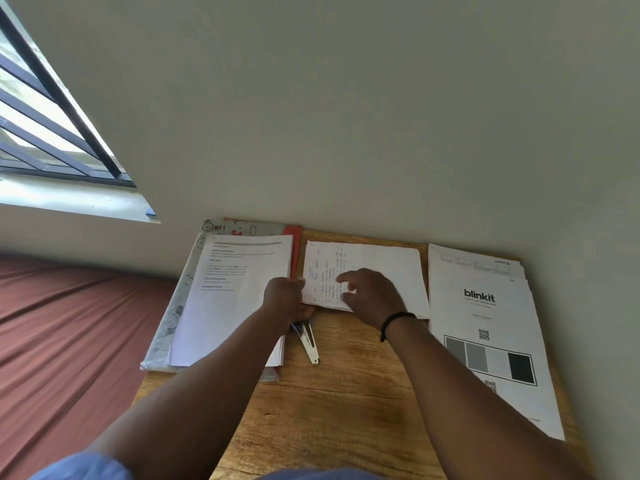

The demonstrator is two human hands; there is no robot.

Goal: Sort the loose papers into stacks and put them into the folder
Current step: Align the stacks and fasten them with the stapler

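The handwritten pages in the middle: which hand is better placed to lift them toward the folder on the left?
Probably the left hand. It already grips the left edge of the handwritten pages, next to the folder. The right hand only rests loosely on top.

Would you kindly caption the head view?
Both hands, left and right, gather handwritten lined sheets on wooden table.
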